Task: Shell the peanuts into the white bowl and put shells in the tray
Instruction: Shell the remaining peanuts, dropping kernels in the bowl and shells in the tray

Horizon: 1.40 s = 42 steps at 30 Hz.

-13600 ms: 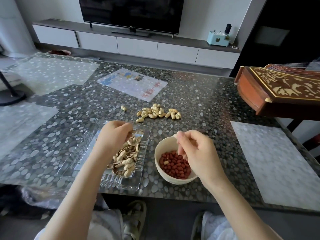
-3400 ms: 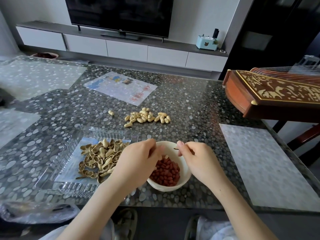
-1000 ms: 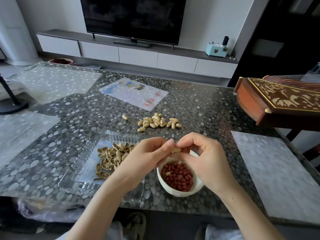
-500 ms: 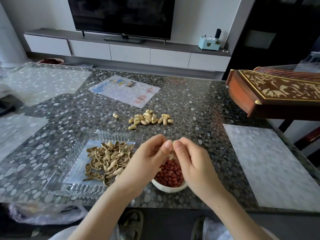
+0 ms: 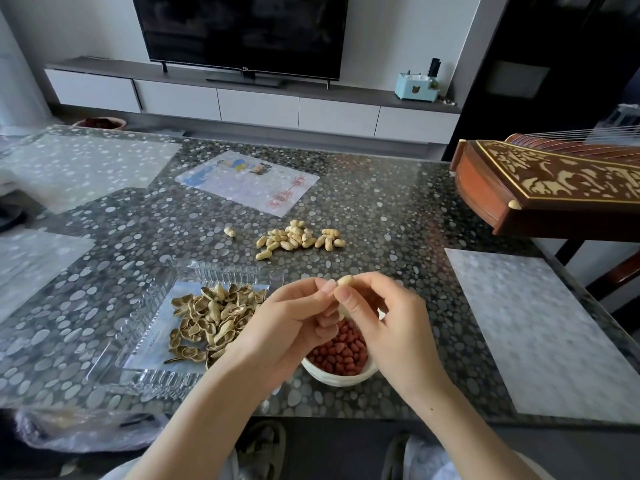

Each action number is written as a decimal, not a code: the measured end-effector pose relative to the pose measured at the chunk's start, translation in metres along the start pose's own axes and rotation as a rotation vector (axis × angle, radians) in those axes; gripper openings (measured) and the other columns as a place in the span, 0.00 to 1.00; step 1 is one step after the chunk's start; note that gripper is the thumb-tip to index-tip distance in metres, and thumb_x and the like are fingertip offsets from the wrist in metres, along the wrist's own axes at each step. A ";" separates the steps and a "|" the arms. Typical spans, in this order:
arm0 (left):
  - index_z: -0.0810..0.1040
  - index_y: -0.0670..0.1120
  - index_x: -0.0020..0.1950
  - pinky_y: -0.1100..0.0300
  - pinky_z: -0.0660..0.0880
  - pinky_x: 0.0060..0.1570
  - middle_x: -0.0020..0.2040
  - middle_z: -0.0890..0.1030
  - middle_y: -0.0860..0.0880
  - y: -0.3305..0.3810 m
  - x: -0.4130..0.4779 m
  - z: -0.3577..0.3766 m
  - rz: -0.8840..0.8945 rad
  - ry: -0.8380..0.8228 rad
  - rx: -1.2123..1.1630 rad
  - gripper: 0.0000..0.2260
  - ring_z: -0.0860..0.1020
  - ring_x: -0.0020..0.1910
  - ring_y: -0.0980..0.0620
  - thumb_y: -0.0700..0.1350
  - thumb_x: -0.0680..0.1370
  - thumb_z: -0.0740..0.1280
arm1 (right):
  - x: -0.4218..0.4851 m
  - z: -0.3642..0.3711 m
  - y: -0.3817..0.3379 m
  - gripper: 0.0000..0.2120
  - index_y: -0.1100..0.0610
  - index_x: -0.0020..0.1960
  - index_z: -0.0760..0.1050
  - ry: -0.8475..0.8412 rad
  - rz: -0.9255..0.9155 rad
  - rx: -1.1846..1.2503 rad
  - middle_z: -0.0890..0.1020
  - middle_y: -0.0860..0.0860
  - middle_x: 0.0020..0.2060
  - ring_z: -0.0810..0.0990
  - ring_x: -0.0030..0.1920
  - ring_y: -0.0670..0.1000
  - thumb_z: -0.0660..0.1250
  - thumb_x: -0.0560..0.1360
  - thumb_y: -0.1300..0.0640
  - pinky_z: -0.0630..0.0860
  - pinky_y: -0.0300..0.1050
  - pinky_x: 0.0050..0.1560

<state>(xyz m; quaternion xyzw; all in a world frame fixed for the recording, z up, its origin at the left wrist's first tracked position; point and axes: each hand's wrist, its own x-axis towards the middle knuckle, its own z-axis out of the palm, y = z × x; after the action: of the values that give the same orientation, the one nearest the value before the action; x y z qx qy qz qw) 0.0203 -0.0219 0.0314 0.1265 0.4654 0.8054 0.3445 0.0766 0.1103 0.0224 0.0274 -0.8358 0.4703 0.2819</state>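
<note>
Both hands meet above the white bowl (image 5: 341,377), which holds red-skinned kernels (image 5: 341,349). My left hand (image 5: 284,327) and my right hand (image 5: 388,320) pinch one unshelled peanut (image 5: 345,280) between their fingertips. To the left, a clear plastic tray (image 5: 138,344) holds a heap of empty shells (image 5: 211,317). A pile of whole peanuts (image 5: 298,239) lies on the table beyond the hands, with one stray peanut (image 5: 229,231) to its left.
The pebble-patterned glass table (image 5: 398,209) carries a printed sheet (image 5: 247,181) at the back and a pale mat (image 5: 540,327) on the right. A carved wooden instrument (image 5: 554,188) overhangs the right edge. A plastic bag (image 5: 86,427) lies below the front edge.
The peanut pinched between my fingertips is now lifted slightly higher above the bowl, and more of its shell shows between the two hands. Nothing else on the table has moved.
</note>
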 end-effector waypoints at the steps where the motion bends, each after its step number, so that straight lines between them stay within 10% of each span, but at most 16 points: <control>1: 0.72 0.38 0.39 0.66 0.65 0.28 0.31 0.69 0.48 -0.001 0.001 0.001 0.003 0.011 -0.013 0.05 0.66 0.29 0.55 0.39 0.73 0.63 | -0.001 0.001 -0.001 0.15 0.55 0.47 0.81 0.027 0.012 0.019 0.83 0.45 0.40 0.81 0.44 0.41 0.66 0.75 0.44 0.73 0.28 0.41; 6: 0.75 0.35 0.40 0.68 0.71 0.29 0.31 0.76 0.46 -0.002 0.001 0.001 -0.015 0.008 0.014 0.09 0.72 0.30 0.55 0.42 0.71 0.67 | 0.001 0.004 -0.006 0.12 0.54 0.45 0.81 0.005 0.089 0.144 0.80 0.48 0.42 0.81 0.43 0.49 0.63 0.79 0.49 0.78 0.41 0.42; 13: 0.72 0.37 0.35 0.62 0.62 0.34 0.29 0.67 0.49 0.002 -0.005 0.000 0.266 0.252 0.651 0.27 0.65 0.31 0.54 0.63 0.73 0.64 | -0.003 0.007 0.002 0.19 0.53 0.43 0.69 -0.093 0.078 -0.104 0.73 0.46 0.35 0.74 0.37 0.48 0.47 0.79 0.42 0.72 0.45 0.37; 19: 0.74 0.55 0.32 0.64 0.67 0.36 0.28 0.73 0.58 -0.004 -0.001 0.002 0.322 0.167 0.825 0.15 0.70 0.30 0.60 0.62 0.72 0.61 | -0.003 0.005 -0.002 0.20 0.52 0.43 0.72 -0.121 0.049 -0.094 0.75 0.44 0.34 0.75 0.38 0.47 0.47 0.80 0.42 0.70 0.37 0.36; 23: 0.76 0.40 0.43 0.66 0.66 0.38 0.31 0.73 0.59 -0.005 -0.002 0.002 0.306 0.045 0.760 0.22 0.70 0.32 0.62 0.60 0.74 0.59 | -0.001 -0.001 -0.009 0.14 0.46 0.40 0.70 -0.162 0.077 0.049 0.76 0.36 0.32 0.75 0.34 0.39 0.51 0.81 0.49 0.67 0.28 0.35; 27: 0.71 0.50 0.35 0.68 0.65 0.37 0.30 0.69 0.59 -0.003 -0.004 0.006 0.323 -0.027 0.652 0.16 0.67 0.31 0.62 0.59 0.76 0.59 | -0.001 -0.002 -0.008 0.15 0.42 0.37 0.67 -0.146 0.029 0.012 0.72 0.41 0.29 0.70 0.30 0.43 0.51 0.81 0.44 0.65 0.36 0.31; 33: 0.73 0.44 0.42 0.40 0.72 0.49 0.38 0.72 0.43 -0.013 -0.003 0.011 0.351 0.008 0.596 0.18 0.72 0.40 0.47 0.58 0.78 0.59 | -0.005 0.004 -0.007 0.19 0.53 0.36 0.69 -0.040 0.011 -0.040 0.71 0.49 0.28 0.69 0.28 0.48 0.51 0.81 0.46 0.66 0.42 0.28; 39: 0.70 0.40 0.41 0.59 0.67 0.41 0.33 0.69 0.54 -0.017 0.000 0.017 0.321 0.059 0.608 0.16 0.67 0.36 0.57 0.52 0.79 0.57 | -0.003 0.001 -0.012 0.20 0.55 0.31 0.67 0.027 0.333 0.114 0.70 0.43 0.23 0.67 0.27 0.40 0.54 0.82 0.53 0.65 0.33 0.30; 42: 0.73 0.43 0.40 0.52 0.72 0.47 0.36 0.75 0.53 -0.016 0.002 0.013 0.256 0.072 0.601 0.13 0.74 0.39 0.56 0.49 0.81 0.58 | 0.001 -0.002 -0.006 0.21 0.53 0.33 0.75 -0.054 0.531 0.201 0.75 0.44 0.25 0.74 0.31 0.42 0.56 0.81 0.49 0.72 0.40 0.37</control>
<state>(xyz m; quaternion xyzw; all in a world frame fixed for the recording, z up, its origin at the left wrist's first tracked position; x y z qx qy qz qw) 0.0327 -0.0064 0.0251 0.2513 0.6743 0.6730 0.1708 0.0785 0.1086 0.0276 -0.1522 -0.7700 0.6075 0.1221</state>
